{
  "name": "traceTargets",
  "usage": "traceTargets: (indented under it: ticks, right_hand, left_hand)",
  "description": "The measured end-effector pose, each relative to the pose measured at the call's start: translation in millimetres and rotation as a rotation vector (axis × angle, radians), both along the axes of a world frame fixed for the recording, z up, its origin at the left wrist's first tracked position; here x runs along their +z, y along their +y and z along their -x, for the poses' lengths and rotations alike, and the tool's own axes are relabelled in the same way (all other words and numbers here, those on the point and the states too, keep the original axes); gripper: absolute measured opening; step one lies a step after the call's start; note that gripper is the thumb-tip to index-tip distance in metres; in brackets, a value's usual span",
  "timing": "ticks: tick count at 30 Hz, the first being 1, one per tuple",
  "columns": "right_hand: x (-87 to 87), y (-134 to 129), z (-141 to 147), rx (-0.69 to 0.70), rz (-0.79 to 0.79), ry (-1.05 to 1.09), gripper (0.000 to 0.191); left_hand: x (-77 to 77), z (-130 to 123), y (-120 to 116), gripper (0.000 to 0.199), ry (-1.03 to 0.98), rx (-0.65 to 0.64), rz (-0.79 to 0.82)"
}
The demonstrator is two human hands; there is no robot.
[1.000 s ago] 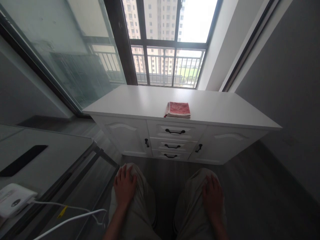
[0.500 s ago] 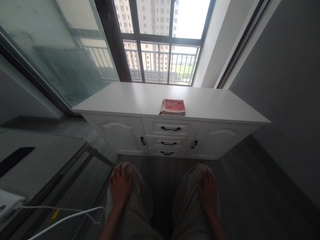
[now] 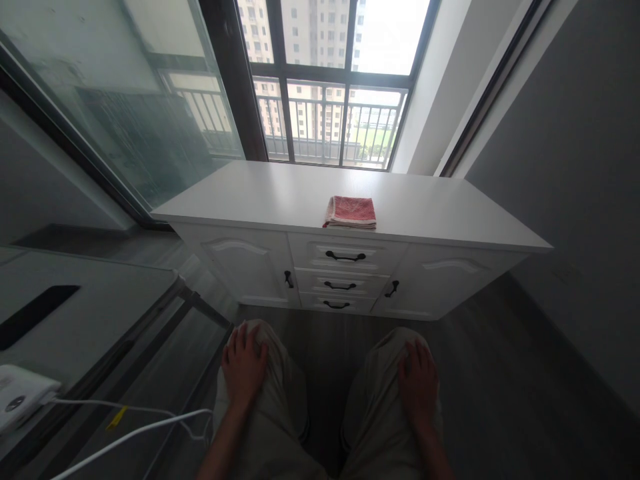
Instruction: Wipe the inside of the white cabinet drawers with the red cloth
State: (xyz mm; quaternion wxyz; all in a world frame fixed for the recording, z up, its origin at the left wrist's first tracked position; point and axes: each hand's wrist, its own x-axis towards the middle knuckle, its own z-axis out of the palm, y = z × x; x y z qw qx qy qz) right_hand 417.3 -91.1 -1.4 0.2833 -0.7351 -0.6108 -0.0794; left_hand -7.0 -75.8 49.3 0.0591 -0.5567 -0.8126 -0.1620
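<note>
My left hand point(image 3: 244, 365) rests palm down on my left knee, its fingers spread and nothing in it. On my right knee lies my right hand point(image 3: 418, 381), also palm down with the fingers apart and holding nothing. A folded red cloth point(image 3: 351, 211) with a pale border sits near the front edge of the white cabinet top point(image 3: 280, 193), in front of me. Neither hand touches the cloth or the cabinet. Below the cloth are three drawers point(image 3: 345, 256) with black handles, with a door on each side.
At the left stands a table point(image 3: 110, 280) bearing a black flat object point(image 3: 37, 313) and a white power adapter point(image 3: 23, 395) with white cables. Behind the cabinet is a window point(image 3: 325, 100) with a railing outside. A grey wall point(image 3: 575, 167) rises at the right.
The view has shifted slightly, so the cabinet, cloth and table appear a little further right. Both hands stay on the knees, and the cloth has not moved on the cabinet.
</note>
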Motion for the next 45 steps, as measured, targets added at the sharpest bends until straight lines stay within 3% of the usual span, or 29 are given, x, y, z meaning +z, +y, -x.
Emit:
traceTargets:
  ticks: [18, 45]
  right_hand:
    - [-5.2, -0.2, -2.5, -0.004, -0.002, 0.014, 0.056]
    - [0.5, -0.9, -0.2, 0.004, 0.001, 0.008, 0.055]
  left_hand:
    - [-2.0, 1.8, 0.1, 0.048, -0.009, -0.005, -0.025]
    - [-19.0, 13.9, 0.9, 0.042, -0.039, -0.042, -0.115]
